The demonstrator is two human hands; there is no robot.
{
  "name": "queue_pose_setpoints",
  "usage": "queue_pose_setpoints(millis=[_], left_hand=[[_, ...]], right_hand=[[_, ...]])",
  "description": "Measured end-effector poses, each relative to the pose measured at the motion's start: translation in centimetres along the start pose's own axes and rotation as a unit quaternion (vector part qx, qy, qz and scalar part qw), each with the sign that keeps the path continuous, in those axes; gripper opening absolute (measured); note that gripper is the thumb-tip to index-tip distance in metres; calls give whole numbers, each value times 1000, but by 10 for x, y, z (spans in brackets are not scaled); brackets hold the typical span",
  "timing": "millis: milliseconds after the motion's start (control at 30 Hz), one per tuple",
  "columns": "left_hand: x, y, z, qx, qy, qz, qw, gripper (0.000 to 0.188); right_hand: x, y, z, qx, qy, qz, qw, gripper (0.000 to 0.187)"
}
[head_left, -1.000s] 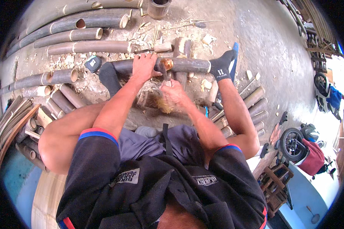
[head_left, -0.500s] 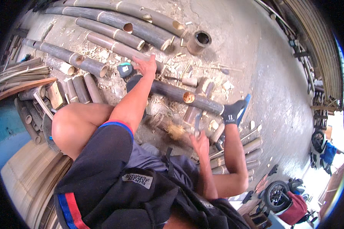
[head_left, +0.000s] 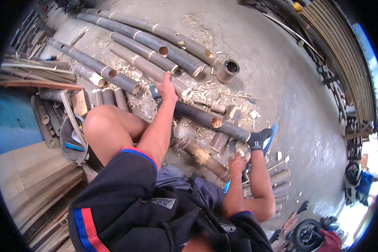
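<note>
My left hand (head_left: pixel 166 89) is closed over a brown bamboo pole (head_left: pixel 138 63) lying on the floor, its fingers partly hidden. My right hand (head_left: pixel 238 164), low at the right, grips a knife with a dark blade (head_left: pixel 232 146) and what looks like a pale handle end (head_left: pixel 240 152). Between my feet lies a dark bamboo pole (head_left: pixel 193 114) with an oval hole (head_left: pixel 216 122) cut in its side. My dark-covered right foot (head_left: pixel 260 139) is against its right end. Shorter bamboo pieces (head_left: pixel 219 142) lie under and beside it, one with a frayed patch (head_left: pixel 201 156).
Several long bamboo poles (head_left: pixel 126 31) lie at the far left, some with cut holes. A bamboo cup with dark contents (head_left: pixel 228 71) stands beyond. Shavings litter the floor. A wood-handled tool (head_left: pixel 217 108) lies past the dark pole; a bucket (head_left: pixel 71 143) stands left of my knee.
My left hand has gone from spread above the brown pole to closed on it. My right hand, with the knife, has shifted a little right. The whole view has shifted.
</note>
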State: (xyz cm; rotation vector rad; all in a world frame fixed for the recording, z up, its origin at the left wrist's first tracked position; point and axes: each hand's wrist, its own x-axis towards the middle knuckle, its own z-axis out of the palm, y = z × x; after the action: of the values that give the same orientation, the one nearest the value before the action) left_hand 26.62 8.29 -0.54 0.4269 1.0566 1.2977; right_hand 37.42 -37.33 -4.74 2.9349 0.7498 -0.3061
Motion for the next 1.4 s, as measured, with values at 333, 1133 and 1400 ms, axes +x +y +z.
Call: queue_pose_setpoints(millis=[333, 1133, 1400], left_hand=[[-55, 132, 74, -73, -217, 160, 960, 46], [-195, 76, 97, -8, -483, 190, 855, 37], [-235, 70, 97, 131, -506, 181, 833, 49]], right_hand=[[-51, -55, 11, 6, -236, -119, 964, 64], [-105, 33, -203, 247, -72, 14, 966, 65], [-107, 16, -311, 540, 216, -33, 813, 79]])
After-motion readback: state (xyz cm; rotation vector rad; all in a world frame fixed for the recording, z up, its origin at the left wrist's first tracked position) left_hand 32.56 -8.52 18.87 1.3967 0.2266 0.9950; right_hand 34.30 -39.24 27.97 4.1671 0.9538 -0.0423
